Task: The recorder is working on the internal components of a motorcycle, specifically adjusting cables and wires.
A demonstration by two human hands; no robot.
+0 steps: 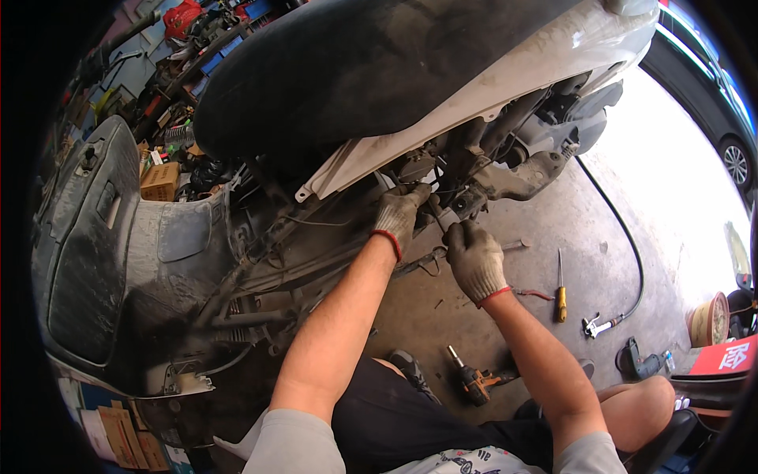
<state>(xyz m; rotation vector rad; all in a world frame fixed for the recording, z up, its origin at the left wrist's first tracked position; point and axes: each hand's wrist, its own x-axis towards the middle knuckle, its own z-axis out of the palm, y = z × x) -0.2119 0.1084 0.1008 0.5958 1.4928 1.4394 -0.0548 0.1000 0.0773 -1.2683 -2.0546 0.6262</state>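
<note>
A dusty scooter [442,103] with its side panels off fills the upper middle. My left hand [401,212], in a soiled knit work glove with a red cuff, reaches into the mechanical parts under the pale body panel [395,142]. Its fingers are closed, and what they hold is hidden. Just to the right and lower, my right hand [476,257], gloved alike, is wrapped round a tool whose thin shaft [439,215] points up toward the left hand. Its handle is covered by the glove. A grey metal bracket arm [525,175] of the scooter lies above the right hand.
On the concrete floor lie a yellow-handled screwdriver [561,304], a cordless driver [475,385], an air hose [632,245] with a nozzle, and another power tool [638,362]. Cluttered shelves stand at upper left, a cardboard box [160,182] among them. A dark car [711,110] is at upper right.
</note>
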